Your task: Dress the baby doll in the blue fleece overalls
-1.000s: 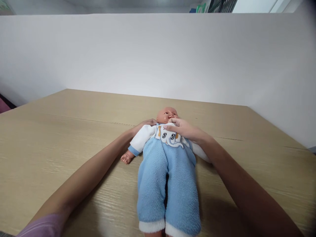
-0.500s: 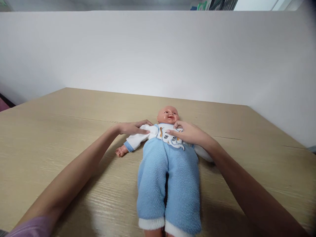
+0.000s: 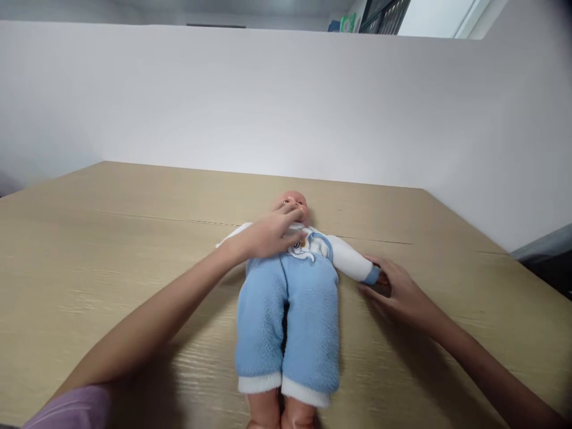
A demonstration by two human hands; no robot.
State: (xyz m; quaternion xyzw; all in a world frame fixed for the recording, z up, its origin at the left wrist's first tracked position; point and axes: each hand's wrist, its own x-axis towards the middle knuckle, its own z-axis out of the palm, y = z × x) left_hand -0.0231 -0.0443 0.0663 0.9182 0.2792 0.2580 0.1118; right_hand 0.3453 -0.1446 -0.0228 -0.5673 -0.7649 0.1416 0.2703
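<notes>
A baby doll (image 3: 288, 310) lies on its back, feet toward me, in fleecy light-blue trousers with white hems and a white top with an animal face on the chest. My left hand (image 3: 272, 232) is over the doll's chest and chin, its fingers stretched out and apart, slightly blurred; whether it touches the cloth I cannot tell. On the other side, my right hand (image 3: 397, 289) has thumb and fingers around the end of the doll's arm, at the blue cuff (image 3: 372, 275) of the white sleeve (image 3: 351, 258). The doll's hand there is mostly covered. Its other arm is largely behind my left hand.
The doll rests on a wide wood-grain table (image 3: 134, 250) with thin seams across it. A white partition (image 3: 250, 101) stands along the far edge and bends round at the right. Beyond its top, a green object (image 3: 347, 24) and a dark rack (image 3: 384, 16) show.
My left hand has moved from the doll's sleeve across to its chest. My right hand has left the chest and gone right, down to the other sleeve's cuff. The view has shifted slightly.
</notes>
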